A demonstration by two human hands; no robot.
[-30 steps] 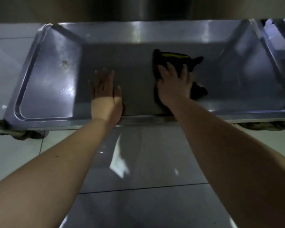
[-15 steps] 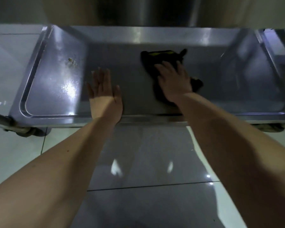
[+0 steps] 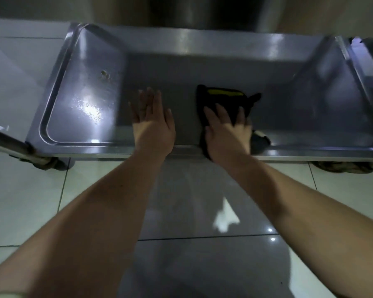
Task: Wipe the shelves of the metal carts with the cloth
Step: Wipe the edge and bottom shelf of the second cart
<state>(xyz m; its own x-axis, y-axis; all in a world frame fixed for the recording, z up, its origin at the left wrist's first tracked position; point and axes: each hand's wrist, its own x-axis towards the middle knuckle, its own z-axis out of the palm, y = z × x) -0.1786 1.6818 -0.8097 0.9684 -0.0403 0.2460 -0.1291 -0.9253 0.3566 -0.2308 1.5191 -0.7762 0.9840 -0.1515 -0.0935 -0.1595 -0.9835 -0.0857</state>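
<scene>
While the right hand (image 3: 228, 130) pressed flat on the cloth (image 3: 224, 97), unwiped specks (image 3: 105, 74) lay upper left, nearer the open-palmed left hand (image 3: 152, 123).

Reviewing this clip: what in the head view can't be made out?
- Cloth: the part under the right hand is covered.
- Specks on the shelf: too small to identify.
- Shelf's right end: cut off by the frame edge, motion-blurred.
- Cart wheel: mostly hidden under the shelf.
- Left hand: the palm's contact is unseen.

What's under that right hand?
A dark cloth with a yellow stripe, pressed flat on the shelf by the right hand. The cloth's middle is hidden beneath it.
</scene>
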